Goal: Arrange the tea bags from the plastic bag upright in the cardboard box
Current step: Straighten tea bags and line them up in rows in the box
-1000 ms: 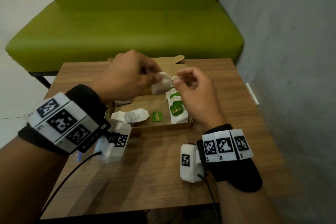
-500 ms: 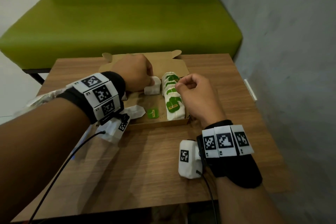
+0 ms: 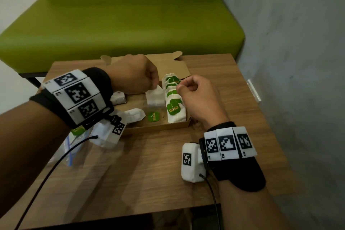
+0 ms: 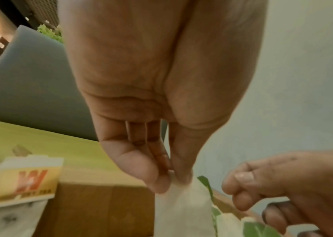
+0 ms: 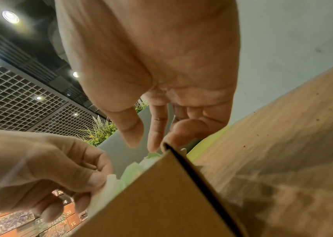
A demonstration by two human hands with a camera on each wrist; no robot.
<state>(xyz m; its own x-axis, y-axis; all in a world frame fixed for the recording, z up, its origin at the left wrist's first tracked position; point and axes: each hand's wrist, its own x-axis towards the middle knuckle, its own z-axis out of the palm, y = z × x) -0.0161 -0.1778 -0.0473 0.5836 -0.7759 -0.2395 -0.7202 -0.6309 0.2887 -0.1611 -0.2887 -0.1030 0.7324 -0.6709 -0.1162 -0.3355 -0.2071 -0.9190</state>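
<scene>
Left hand (image 3: 134,74) has lowered white tea bag (image 3: 155,97) into cardboard box (image 3: 158,127) on bench (image 3: 149,173), pinching its top beside upright row (image 3: 174,99); right hand (image 3: 197,97) loosely curled, contents indiscernible.

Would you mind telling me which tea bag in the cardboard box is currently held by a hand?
The plain white tea bag left of the upright row, pinched at its top by the left hand; the others stand or lie untouched.

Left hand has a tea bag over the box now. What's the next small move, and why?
Probably slide the tea bag right against the upright row and release. The left hand pinches its top edge, it stands in the cardboard box just left of the row, and the right hand hovers beside it.
</scene>
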